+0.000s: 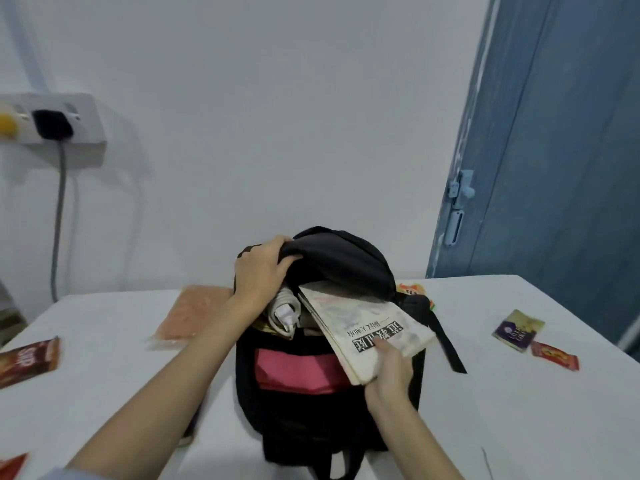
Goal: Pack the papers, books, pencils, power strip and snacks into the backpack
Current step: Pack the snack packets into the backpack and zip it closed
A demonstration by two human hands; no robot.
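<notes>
Left hand (261, 271) curled in a grip; right hand (389, 370) pinching.

Soft even light; mild blur; edges bowed by wide-angle.

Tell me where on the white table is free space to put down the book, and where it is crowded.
The white table is bare at near right, between the black backpack and the red snack packet. Also bare: near left, between the brown snack wrapper and the left forearm. Crowded: the backpack mouth, with the white power strip, the printed paperback book and both hands.
</notes>
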